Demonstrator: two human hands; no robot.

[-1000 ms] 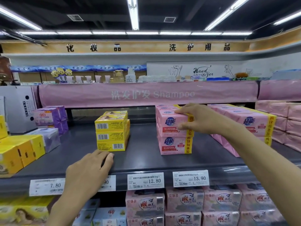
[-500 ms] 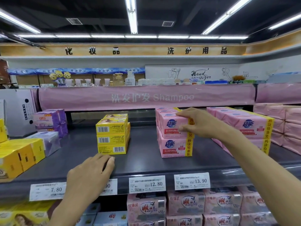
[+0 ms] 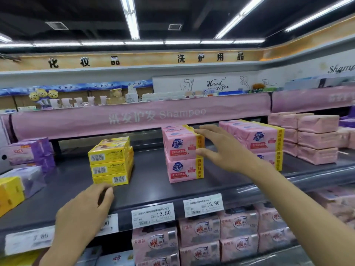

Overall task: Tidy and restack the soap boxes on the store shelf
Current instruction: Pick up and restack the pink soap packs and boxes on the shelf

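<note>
On the dark shelf [image 3: 153, 187] a stack of two pink soap packs [image 3: 180, 154] stands in the middle. My right hand [image 3: 221, 148] is at its right side with fingers spread; the fingertips touch the top pack's right edge without gripping it. To the left stands a stack of three yellow soap boxes [image 3: 110, 162]. My left hand [image 3: 86, 212] rests on the shelf's front edge just below that stack, fingers loosely curled, holding nothing.
More pink packs [image 3: 257, 139] and plain pink bundles [image 3: 315, 139] fill the right of the shelf. Purple packs [image 3: 32, 152] and yellow boxes [image 3: 11, 191] sit at the left. Price tags [image 3: 153, 215] line the front rail; pink packs [image 3: 199, 235] lie on the shelf below.
My right hand has let go of the top pink pack and spread its fingers beside it. The view has shifted left and closer. My left hand stays on the shelf edge.
</note>
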